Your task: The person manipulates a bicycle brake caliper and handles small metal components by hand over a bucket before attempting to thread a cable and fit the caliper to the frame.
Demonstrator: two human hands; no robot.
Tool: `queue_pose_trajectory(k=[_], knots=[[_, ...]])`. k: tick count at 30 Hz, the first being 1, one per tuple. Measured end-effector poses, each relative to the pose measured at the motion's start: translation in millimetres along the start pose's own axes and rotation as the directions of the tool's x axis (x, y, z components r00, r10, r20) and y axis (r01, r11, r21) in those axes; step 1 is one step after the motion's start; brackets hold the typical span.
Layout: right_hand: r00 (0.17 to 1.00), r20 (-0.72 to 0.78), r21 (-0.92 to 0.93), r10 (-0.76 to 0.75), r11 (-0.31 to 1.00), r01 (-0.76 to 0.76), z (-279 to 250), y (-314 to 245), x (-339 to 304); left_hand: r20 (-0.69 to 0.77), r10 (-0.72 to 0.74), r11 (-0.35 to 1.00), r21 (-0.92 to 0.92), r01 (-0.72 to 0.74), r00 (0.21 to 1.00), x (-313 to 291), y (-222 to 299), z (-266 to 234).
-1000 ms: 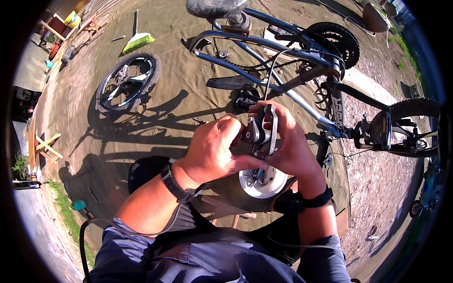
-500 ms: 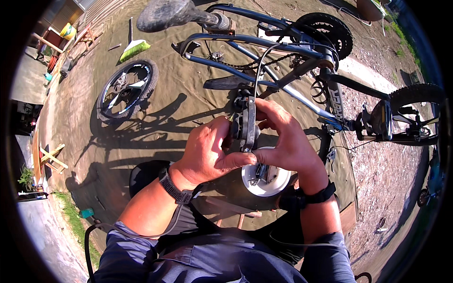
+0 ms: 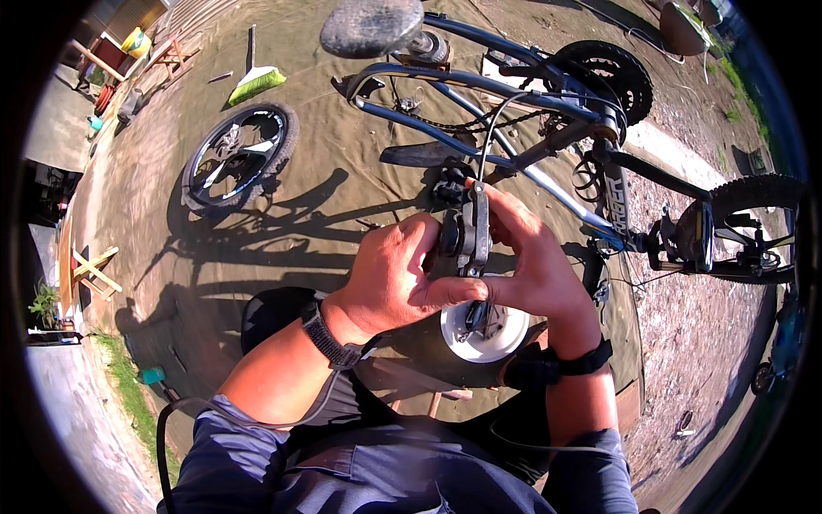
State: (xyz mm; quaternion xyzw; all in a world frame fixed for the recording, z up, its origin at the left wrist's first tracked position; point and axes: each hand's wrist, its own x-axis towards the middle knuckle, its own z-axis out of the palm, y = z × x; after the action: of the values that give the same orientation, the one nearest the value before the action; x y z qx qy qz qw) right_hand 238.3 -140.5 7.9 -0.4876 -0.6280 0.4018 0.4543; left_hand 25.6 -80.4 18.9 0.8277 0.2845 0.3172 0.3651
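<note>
Between my two hands is a bicycle rear derailleur (image 3: 473,231), dark, with a grey metal cage and small black wheels. My left hand (image 3: 390,272) grips it from the left, its thumb laid across the lower end. From the other side my right hand (image 3: 539,261) holds it, fingers curled behind the cage and thumb tip close to the left thumb. A black cable (image 3: 487,141) runs from the derailleur's top up to a blue bicycle frame (image 3: 548,184) lying beyond my hands. The fingers behind the derailleur are partly hidden.
Below my hands stands a white tub (image 3: 485,353) with small tools in it. A detached wheel (image 3: 287,141) lies left on the brown ground sheet, near a green broom (image 3: 257,83). The saddle (image 3: 370,27) juts in at the top; the front wheel (image 3: 753,188) is far right.
The view has shifted a little, so the scene appears slightly farther right. Both hands still hold the derailleur, and its cage has tilted slightly.
</note>
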Motion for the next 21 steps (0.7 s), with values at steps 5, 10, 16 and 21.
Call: queue_pose_trajectory(k=[5,10,16,21], knots=[[0.997,0.040,0.206,0.073,0.975,-0.080,1.2,-2.9,4.7,-0.057,-0.042,0.986,-0.165,0.032,0.997,-1.5,-5.7,9.6],[0.998,-0.034,0.349,0.053,0.937,-0.037,8.5,-17.6,8.7,-0.068,-0.036,0.986,-0.167,0.024,0.997,4.2,1.9,2.5],[0.993,-0.050,0.387,0.107,0.918,-0.079,9.9,-27.6,10.7,-0.076,-0.065,0.957,-0.289,0.040,0.995,7.7,8.6,-0.8],[0.988,-0.068,0.464,0.136,0.881,-0.089,11.3,-27.3,12.2,-0.119,-0.036,0.929,-0.369,-0.011,0.992,7.6,7.2,2.0]])
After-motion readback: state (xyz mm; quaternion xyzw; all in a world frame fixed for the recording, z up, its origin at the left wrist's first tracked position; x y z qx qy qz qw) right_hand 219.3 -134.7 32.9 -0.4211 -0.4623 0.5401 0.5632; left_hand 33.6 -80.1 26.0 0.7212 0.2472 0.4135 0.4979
